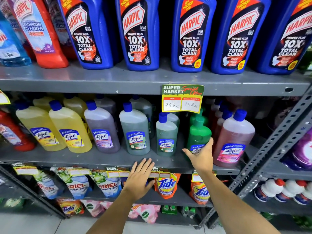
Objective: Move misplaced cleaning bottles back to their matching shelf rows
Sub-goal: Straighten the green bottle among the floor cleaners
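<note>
My right hand (201,157) grips the lower body of a bright green Lizol bottle (199,134) standing on the middle grey shelf (108,159), between a small grey-green Lizol bottle (166,135) and a pink Lizol bottle (233,139). My left hand (139,179) is flat and open with fingers spread, just below the shelf's front edge, holding nothing. To the left stand a larger grey-green bottle (135,130), a purple one (102,129) and two yellow ones (70,129). Blue Harpic bottles (135,34) line the top shelf.
A yellow price tag (182,98) hangs from the top shelf edge above the green bottle. Ariel and Tide pouches (166,184) hang below. A red Harpic bottle (40,31) stands top left. A perforated grey upright (270,149) rises at the right.
</note>
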Demonstrator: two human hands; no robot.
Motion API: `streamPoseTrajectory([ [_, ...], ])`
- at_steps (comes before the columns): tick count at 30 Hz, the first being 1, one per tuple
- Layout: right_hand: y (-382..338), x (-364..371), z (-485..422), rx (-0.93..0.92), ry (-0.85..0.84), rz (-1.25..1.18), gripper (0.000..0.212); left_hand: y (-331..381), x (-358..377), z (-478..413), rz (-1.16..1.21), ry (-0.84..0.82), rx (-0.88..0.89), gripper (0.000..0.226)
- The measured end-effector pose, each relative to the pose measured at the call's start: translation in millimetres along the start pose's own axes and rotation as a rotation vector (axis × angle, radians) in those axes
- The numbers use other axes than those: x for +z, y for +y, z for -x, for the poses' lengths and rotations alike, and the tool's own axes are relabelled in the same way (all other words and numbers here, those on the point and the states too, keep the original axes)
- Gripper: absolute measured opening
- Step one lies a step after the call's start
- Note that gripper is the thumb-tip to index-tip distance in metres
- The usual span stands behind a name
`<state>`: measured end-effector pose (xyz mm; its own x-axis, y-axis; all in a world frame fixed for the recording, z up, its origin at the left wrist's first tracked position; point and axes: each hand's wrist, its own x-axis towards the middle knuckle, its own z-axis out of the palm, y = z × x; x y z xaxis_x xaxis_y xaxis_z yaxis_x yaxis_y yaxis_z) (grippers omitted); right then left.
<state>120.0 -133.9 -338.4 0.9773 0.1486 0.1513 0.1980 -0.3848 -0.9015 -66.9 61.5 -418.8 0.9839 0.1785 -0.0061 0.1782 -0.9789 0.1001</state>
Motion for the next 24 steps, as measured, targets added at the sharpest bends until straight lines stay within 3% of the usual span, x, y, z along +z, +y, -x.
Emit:
streamPoseTrajectory([
  [5,3.9,0.5,1.7,0.011,-0.018,0.031,0.106,4.3,-9.0,-3.0,0.019,0.003,-0.002,0.099],
  [9,4.0,7.5,35.8,-0.05,0.084,0.124,0.102,-0.6,-24.6,1.9,0.13,0.092,-0.039,0.086],
  [13,-20.0,6.0,80.9,-0.407,0.107,0.076,0.064,-6.2,-58.4,19.2,0.173,0.281,-0.011,0.065],
  [16,-65.6,-2.5,91.5,-0.755,0.032,0.003,0.05,-12.6,-102.8,41.3,0.174,0.482,0.005,0.051],
  [20,-152.2,-12.9,84.4,-1.173,0.013,-0.105,0.047,-38.3,-174.9,75.7,0.117,0.806,-0.086,0.038],
  [24,-228.9,9.8,85.3,-1.332,0.003,-0.156,0.052,-80.0,-238.7,111.1,0.004,0.989,-0.169,0.036],
])
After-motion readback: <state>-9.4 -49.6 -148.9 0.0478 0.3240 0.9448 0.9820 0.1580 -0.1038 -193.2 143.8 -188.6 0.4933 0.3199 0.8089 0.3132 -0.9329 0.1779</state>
